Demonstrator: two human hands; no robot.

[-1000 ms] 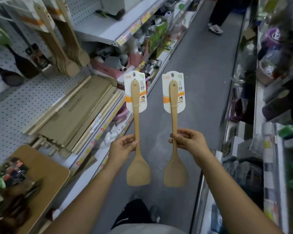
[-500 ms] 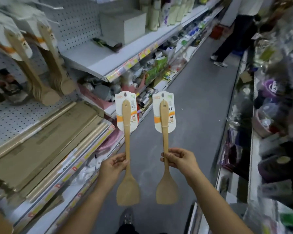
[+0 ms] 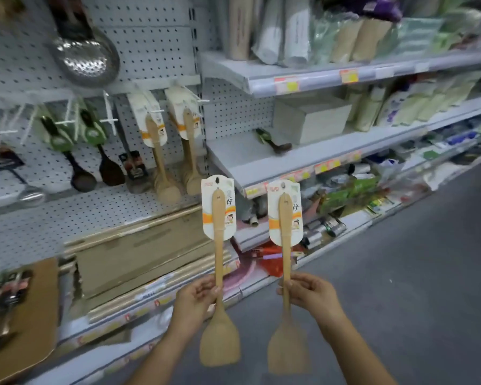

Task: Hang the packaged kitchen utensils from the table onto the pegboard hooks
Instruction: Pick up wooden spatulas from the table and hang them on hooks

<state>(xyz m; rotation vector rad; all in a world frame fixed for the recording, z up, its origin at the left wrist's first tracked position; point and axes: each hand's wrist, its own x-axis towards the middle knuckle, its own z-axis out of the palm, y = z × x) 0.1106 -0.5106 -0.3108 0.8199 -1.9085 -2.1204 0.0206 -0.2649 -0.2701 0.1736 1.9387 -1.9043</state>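
holding one packaged wooden spatula apiece, both grips are clenched round the handles in the head view. the left grip point(image 3: 197, 297) pinches the left spatula point(image 3: 218, 245) low on its stem, and the right grip point(image 3: 310, 295) does the same on the right spatula point(image 3: 285, 259). each spatula stands close to upright, its long axis running from 6 to 12 o'clock. the blade hangs below the grip at 6 and the printed card point(image 3: 218, 209) sits at the 12 end. the small hang hole point(image 3: 218, 180) is at the card's very top, well above the fingers. the two spatulas are side by side and apart.

the pegboard point(image 3: 156, 51) lies at 10 to 11 o'clock from the grips. two hooks point(image 3: 156, 110) there already carry matching hung spatulas point(image 3: 159, 151), and the hook tips point out toward the aisle. the left grip is the nearer, so i judge its spatula suits the first hang.

the move turns on that hole. it sits at the far end of a long lever from the grip, so a small wrist wobble would likely swing it wide of the hook tip. the table point(image 3: 39, 329), with more packaged utensils point(image 3: 6, 290) on it, sits at 8 o'clock and is blurred.
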